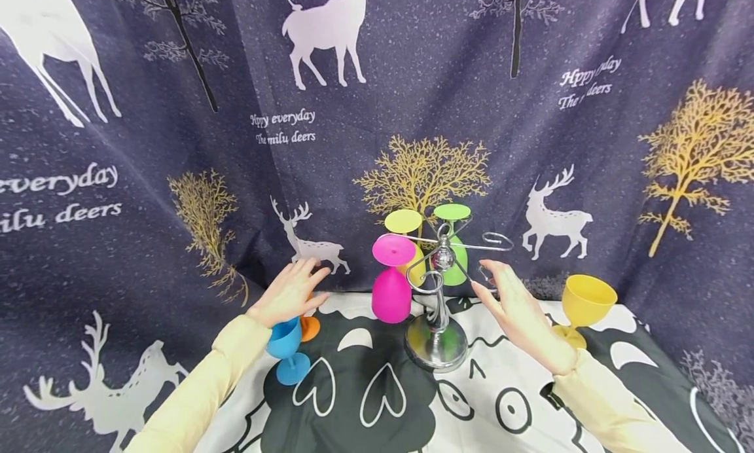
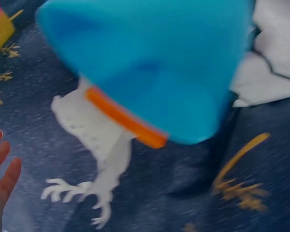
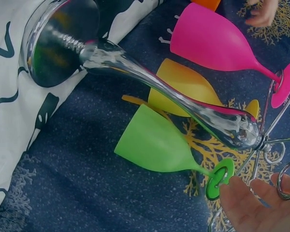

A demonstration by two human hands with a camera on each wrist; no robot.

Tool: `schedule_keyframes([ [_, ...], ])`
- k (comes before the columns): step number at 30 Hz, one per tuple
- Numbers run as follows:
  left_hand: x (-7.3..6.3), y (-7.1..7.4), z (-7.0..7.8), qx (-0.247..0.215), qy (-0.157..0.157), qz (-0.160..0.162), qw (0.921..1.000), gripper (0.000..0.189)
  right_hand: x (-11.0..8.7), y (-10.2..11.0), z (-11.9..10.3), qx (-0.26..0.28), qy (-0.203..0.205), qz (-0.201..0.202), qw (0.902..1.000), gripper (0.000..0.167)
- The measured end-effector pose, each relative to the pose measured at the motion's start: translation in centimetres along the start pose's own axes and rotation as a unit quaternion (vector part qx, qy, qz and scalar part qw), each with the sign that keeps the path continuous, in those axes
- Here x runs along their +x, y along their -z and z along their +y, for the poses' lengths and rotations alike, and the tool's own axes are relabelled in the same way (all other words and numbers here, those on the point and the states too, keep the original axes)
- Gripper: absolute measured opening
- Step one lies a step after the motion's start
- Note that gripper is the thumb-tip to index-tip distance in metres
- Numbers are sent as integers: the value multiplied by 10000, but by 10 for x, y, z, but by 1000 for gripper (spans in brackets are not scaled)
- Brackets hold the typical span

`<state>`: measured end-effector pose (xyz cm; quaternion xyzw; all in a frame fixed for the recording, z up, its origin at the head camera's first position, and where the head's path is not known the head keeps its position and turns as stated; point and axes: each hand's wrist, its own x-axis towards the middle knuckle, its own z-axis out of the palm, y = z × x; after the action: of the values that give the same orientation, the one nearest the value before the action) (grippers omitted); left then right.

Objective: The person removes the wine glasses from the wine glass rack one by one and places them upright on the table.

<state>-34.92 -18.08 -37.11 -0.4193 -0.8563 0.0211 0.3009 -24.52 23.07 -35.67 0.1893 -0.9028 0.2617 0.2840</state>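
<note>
The metal rack (image 1: 438,315) stands upright between our two hands, nearer the right one. Three cups hang upside down from its arms by their feet: the pink cup (image 1: 391,297) on the left, with the hanging yellow cup (image 1: 417,270) behind it, and the green cup (image 1: 457,263) at the back. At least two curled arms carry nothing.

We judge ourselves partway through hanging cups, between one grip and the next. The next move would call for taking one standing cup by its stem, turning it over and sliding its foot into a bare arm.

Our left hand (image 1: 290,294) is spread, with nothing visibly held; it hovers by the orange cup (image 1: 309,328), whose bowl it hides, and the blue cup (image 1: 285,340) stands just in front. Our right hand (image 1: 518,312) is loosely open beside a rack arm, holding no cup; whether it touches metal we cannot tell. The upright yellow cup (image 1: 588,300) stands to its right, on the patterned cloth (image 1: 491,433).
</note>
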Motion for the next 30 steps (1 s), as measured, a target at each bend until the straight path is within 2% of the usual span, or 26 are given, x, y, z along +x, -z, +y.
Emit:
schedule_keyframes([
  [9, 55, 27, 3, -141, -93, -110, 9998, 49, -1, 0, -1, 20, -24, -23, 10000, 43],
  [15, 88, 43, 9, -74, -558, -37, 9984, 50, -1, 1, -2, 56, -73, -48, 9999, 44],
  [21, 123, 57, 21, 95, -969, -235, 9950, 49, -1, 0, -1, 5, -16, 65, 10000, 43],
  [26, 152, 64, 34, 268, -1374, -344, 9896, 45, 0, 0, -2, -31, 60, 93, 9999, 41],
  [30, 173, 68, 44, 392, -1582, -425, 9857, 44, 0, 1, -3, -25, 66, 82, 9999, 42],
])
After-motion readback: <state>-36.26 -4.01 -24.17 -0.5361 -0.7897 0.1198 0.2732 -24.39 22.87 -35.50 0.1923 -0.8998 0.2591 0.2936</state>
